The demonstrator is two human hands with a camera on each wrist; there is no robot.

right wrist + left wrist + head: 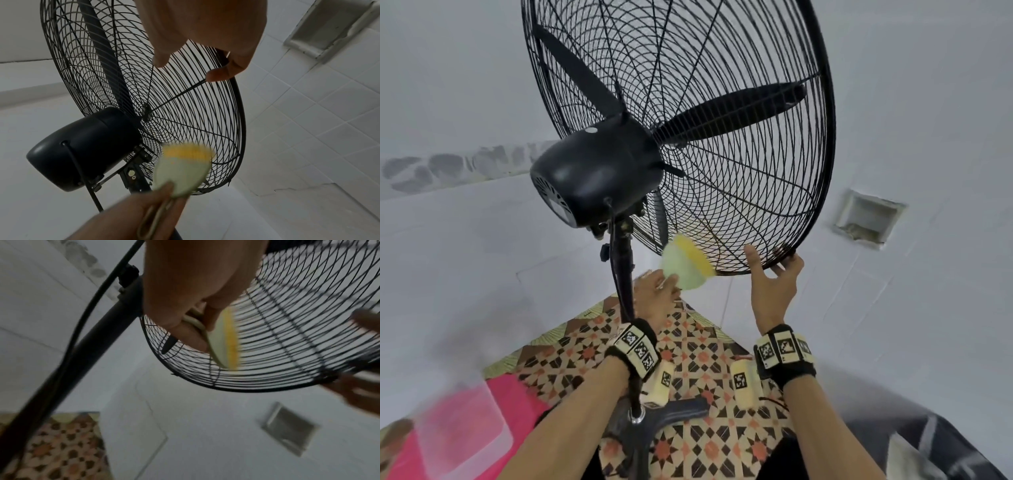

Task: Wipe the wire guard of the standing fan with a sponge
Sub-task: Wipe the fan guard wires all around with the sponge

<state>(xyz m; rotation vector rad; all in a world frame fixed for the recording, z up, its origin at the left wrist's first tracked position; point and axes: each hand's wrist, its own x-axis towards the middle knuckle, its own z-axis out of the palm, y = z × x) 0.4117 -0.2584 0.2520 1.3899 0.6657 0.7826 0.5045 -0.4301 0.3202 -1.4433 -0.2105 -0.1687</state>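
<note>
Yellow-faced sponge [687, 266] pinched in my left hand [654, 294] presses the wire guard [739, 212] underside; my right hand [774, 287] grips its rim.

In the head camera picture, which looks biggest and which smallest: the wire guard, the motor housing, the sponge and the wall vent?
As they appear in the head view:
1. wire guard, far the largest
2. motor housing
3. wall vent and sponge look about alike; the sponge is blurred and nearer the camera, so I won't rank them.
</note>
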